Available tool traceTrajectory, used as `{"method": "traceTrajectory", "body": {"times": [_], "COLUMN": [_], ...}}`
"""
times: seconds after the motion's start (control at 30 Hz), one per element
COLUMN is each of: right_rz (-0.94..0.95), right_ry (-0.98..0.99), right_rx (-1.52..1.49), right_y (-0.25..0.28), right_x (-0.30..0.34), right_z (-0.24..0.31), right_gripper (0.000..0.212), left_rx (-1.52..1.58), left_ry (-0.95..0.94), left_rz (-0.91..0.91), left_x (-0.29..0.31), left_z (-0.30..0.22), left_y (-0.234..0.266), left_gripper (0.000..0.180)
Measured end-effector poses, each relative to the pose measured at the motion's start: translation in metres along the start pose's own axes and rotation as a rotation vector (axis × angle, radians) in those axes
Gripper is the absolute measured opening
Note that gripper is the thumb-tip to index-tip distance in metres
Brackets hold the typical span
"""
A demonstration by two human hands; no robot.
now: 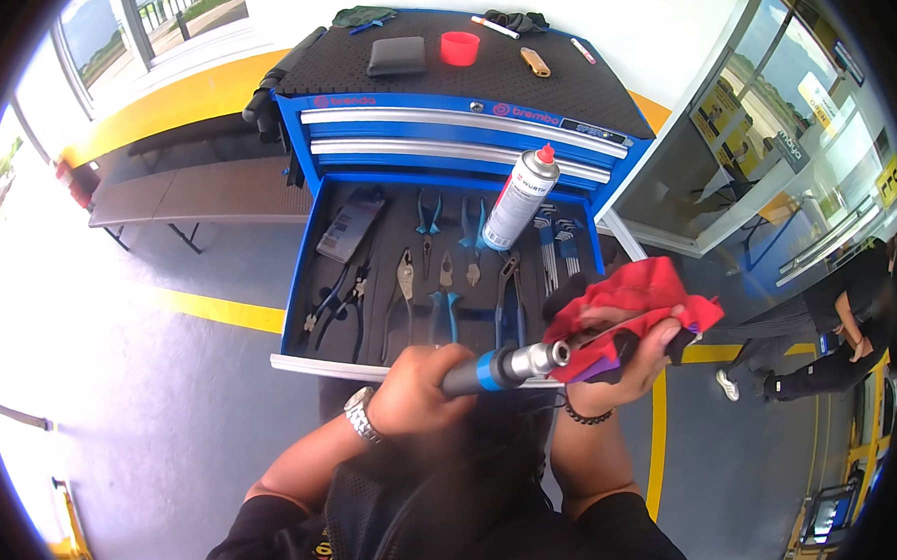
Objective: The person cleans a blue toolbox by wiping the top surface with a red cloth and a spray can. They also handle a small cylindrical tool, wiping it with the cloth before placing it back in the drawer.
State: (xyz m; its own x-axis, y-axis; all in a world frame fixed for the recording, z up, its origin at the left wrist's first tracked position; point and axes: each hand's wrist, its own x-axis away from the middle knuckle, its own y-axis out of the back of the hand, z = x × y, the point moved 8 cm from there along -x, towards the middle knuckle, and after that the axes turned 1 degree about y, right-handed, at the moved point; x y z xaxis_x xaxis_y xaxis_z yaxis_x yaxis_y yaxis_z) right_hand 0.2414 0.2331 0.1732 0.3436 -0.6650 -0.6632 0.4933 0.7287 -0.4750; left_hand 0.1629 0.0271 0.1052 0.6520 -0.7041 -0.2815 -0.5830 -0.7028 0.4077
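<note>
My left hand, with a metal watch on its wrist, is closed around a dark tool with a blue band and a silver, hollow round end; its exact kind is unclear. The silver end points right, close to the red cloth. My right hand is closed on that bunched cloth, with dark and purple parts showing below it. Both hands are in front of an open drawer of a blue tool cabinet. Inside lie several pliers, and a white spray can with a red cap stands among them.
Hex keys and a flat case also lie in the drawer. On the cabinet's black top are a red cup, a dark pouch and markers. A bench stands left. Another person is at the right.
</note>
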Motion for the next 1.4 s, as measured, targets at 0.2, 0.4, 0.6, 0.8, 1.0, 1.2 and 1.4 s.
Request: {"method": "traceTrajectory", "body": {"times": [0.2, 0.4, 0.6, 0.8, 1.0, 1.2, 1.4], "right_rz": [0.101, 0.352, 0.613, 0.449, 0.479, 0.107, 0.35], "right_ry": [0.047, -0.376, -0.43, -0.306, -0.322, -0.62, -0.846], "right_rx": [0.107, -0.011, 0.011, 0.037, 0.151, -0.365, -0.366], "right_y": [0.046, 0.023, -0.038, -0.031, -0.035, -0.006, -0.062], "right_x": [-0.001, 0.013, 0.039, 0.021, 0.004, 0.01, 0.07], "right_z": [0.002, -0.01, -0.025, -0.037, -0.033, -0.071, -0.087], "right_gripper": [0.076, 0.099, 0.085, 0.023, 0.021, 0.066, 0.04], "left_rx": [0.114, 0.167, 0.098, 0.186, -0.493, -0.08, 0.23], "left_ry": [-0.125, -0.064, 0.075, 0.047, -0.259, -0.073, 0.063], "left_rz": [-0.074, -0.107, 0.095, 0.201, -0.077, -0.175, 0.009], "left_x": [0.011, 0.012, 0.01, 0.014, 0.009, 0.009, -0.007], "left_z": [0.013, 0.022, 0.003, -0.004, -0.037, -0.015, 0.011], "left_y": [0.013, 0.021, 0.016, 0.011, 0.026, 0.028, 0.007], "left_gripper": [0.021, 0.015, 0.031, 0.044, 0.045, 0.042, 0.044]}}
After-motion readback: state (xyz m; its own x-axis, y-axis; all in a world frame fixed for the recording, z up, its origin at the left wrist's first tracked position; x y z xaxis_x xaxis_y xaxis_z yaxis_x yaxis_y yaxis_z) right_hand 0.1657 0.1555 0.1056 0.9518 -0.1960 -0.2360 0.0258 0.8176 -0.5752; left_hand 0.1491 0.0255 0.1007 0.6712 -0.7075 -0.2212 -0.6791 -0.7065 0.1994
